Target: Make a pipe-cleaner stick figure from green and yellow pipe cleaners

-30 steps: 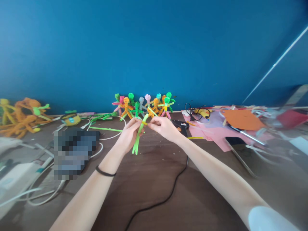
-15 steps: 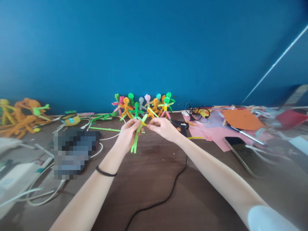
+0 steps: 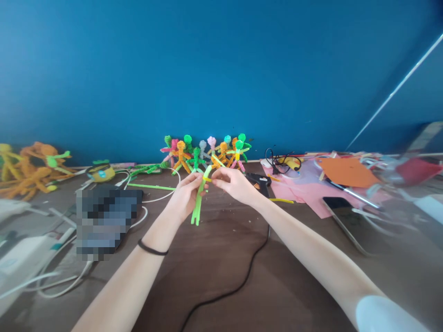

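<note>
My left hand (image 3: 188, 193) pinches a light green pipe cleaner (image 3: 198, 205) that is folded double, its loose ends hanging below the fingers. Across its upper part lies a short yellow pipe cleaner (image 3: 207, 179). The fingers of my right hand (image 3: 232, 184) are closed on the yellow piece's right side. Another pale yellow-green length (image 3: 218, 160) sticks up behind my right fingers; whether it joins the held pieces I cannot tell. Just beyond both hands, several colourful pipe cleaner figures (image 3: 196, 158) stand against the blue wall.
More orange figures (image 3: 38, 168) are at the far left, near a blurred-out dark device (image 3: 107, 221) and white cables. To the right lie a black glue gun (image 3: 260, 181), pink paper (image 3: 287, 188), an orange sheet (image 3: 349, 172) and a phone (image 3: 346, 221). A black cord (image 3: 238, 288) crosses the table.
The yellow pipe cleaner now lies more closely across the green one. The green ends have swung slightly right and lower. Both hands stay in nearly the same place.
</note>
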Available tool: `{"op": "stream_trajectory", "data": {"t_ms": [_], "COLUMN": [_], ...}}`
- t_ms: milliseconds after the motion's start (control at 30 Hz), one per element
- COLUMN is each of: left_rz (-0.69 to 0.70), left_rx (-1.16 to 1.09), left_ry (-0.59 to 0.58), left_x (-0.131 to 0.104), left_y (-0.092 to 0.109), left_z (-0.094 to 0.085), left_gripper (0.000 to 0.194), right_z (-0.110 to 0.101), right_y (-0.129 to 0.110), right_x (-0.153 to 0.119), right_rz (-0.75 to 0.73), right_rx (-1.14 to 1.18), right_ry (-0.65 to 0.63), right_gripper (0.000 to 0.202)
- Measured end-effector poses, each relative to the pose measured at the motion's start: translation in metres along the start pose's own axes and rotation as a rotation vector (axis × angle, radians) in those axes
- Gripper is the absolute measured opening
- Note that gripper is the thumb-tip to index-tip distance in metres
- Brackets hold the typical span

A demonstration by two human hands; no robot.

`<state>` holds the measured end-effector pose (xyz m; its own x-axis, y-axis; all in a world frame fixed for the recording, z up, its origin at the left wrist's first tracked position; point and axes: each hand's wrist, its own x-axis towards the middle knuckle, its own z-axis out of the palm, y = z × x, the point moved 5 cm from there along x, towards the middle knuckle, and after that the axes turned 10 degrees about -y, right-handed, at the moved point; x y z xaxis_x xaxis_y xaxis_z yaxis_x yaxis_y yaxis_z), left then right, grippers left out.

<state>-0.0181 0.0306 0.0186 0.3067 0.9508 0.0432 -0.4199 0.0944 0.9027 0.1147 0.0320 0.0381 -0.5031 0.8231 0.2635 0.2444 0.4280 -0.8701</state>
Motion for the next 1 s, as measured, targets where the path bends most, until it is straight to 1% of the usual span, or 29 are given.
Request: {"op": "stream_trajectory", "data": {"t_ms": [200, 300, 467, 767, 1000], "left_rz": [-0.060, -0.098, -0.122, -0.139, -0.176], "left_rx": [-0.081, -0.108, -0.153, -0.219, -0.313], "left_ry": [0.006, -0.024, -0.101, -0.129, -0.101], "left_x": [-0.002, -0.002, -0.001, -0.002, -0.004], "left_y": [-0.002, -0.004, -0.005, -0.010, -0.011], "left_z": [0.005, 0.008, 0.012, 0.011, 0.013], "left_gripper": [0.003, 0.003, 0.007, 0.009, 0.014], "right_z": [-0.001, -0.002, -0.002, -0.004, 0.000], "right_y": [0.000, 0.001, 0.001, 0.003, 0.002], "right_x": [0.001, 0.002, 0.004, 0.003, 0.002], "right_rz": [-0.003, -0.004, -0.016, -0.036, -0.091], "right_rx": [0.050, 0.093, 0.165, 0.218, 0.264], "right_ry": [0.022, 0.024, -0.015, -0.049, -0.060], "right_gripper": [0.023, 0.026, 0.030, 0.028, 0.024]}}
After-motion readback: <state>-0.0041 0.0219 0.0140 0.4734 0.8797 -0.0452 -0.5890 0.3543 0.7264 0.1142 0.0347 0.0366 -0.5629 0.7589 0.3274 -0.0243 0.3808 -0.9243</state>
